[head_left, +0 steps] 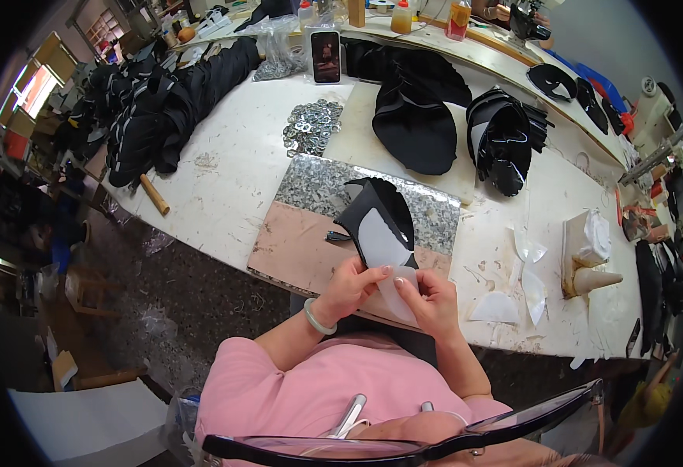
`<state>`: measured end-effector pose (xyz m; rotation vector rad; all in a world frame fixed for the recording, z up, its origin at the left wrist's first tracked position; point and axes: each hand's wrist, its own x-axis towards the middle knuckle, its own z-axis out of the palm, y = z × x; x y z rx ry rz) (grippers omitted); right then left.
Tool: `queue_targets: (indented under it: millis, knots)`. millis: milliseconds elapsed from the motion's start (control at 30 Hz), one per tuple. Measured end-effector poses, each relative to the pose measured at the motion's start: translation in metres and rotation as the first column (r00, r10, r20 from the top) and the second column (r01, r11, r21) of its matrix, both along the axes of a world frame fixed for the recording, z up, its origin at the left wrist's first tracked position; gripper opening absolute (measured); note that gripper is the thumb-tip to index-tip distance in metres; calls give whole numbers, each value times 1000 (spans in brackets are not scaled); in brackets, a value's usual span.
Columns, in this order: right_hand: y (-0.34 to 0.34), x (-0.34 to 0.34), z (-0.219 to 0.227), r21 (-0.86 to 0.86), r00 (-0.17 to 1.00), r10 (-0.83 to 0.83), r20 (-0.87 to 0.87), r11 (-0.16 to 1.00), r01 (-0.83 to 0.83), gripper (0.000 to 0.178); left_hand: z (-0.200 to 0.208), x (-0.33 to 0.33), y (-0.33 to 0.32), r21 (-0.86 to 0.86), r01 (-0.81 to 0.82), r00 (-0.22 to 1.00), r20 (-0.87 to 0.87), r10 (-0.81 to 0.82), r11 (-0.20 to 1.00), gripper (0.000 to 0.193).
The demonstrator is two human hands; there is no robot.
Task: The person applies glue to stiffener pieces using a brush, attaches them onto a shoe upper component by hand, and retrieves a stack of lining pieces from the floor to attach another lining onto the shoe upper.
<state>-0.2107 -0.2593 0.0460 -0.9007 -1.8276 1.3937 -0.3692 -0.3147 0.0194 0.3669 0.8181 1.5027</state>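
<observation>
My left hand (351, 289) and my right hand (433, 302) are close together at the near edge of the table, both closed. Thumbs and fingertips pinch a thin white translucent piece (396, 299) between them. Directly beyond my fingers stands a curved black sewn piece (392, 201) with a pale, smooth panel (379, 238) on its near face. Its lower edge meets the white piece at my fingertips; whether my left fingers also grip it is hidden. Under it lies a speckled stone slab (310, 180) with a brownish board surface (291, 233) on its near part.
Shiny metal rings (310, 127) are heaped beyond the slab, near a propped phone (326, 57). Stacked black pieces lie at left (174, 109) and far right (505, 140). White cut-offs (496, 308) and a block with a cone (597, 279) sit on the right; a wooden handle (154, 194) at left.
</observation>
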Motion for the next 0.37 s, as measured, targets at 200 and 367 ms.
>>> queue_targets:
  millis: [200, 367]
  knots:
    - [-1, 2, -6, -22, 1000, 3, 18, 1000, -2, 17, 10, 0, -2, -18, -34, 997, 73, 36, 999, 14]
    - [-3, 3, -1, -43, 1000, 20, 20, 999, -19, 17, -12, -5, -8, 36, -16, 968, -249, 24, 999, 21]
